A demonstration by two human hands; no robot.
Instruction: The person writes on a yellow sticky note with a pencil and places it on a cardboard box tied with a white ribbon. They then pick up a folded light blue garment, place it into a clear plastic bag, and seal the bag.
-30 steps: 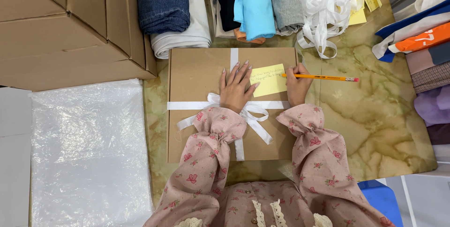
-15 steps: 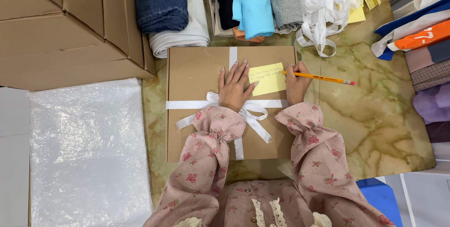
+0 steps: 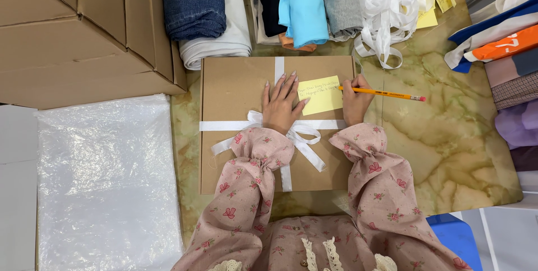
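Your left hand [image 3: 282, 104] lies flat, fingers spread, on the brown flat box [image 3: 241, 97], its fingertips touching the left edge of the yellow sticky note [image 3: 320, 95]. Your right hand [image 3: 355, 101] is closed around an orange pencil [image 3: 386, 94], tip on the right edge of the note, eraser end pointing right over the marbled counter [image 3: 448, 142]. The note sits on the far right part of the box lid, just right of the white ribbon [image 3: 278, 68], which crosses the lid and is tied in a bow [image 3: 300, 136] near your left wrist. Far of the box lie rolled fabrics [image 3: 252, 8] and a heap of loose white ribbon [image 3: 386, 8]. Cardboard cartons [image 3: 73, 30] stand far left; a clear plastic sheet [image 3: 106, 181] lies near left.
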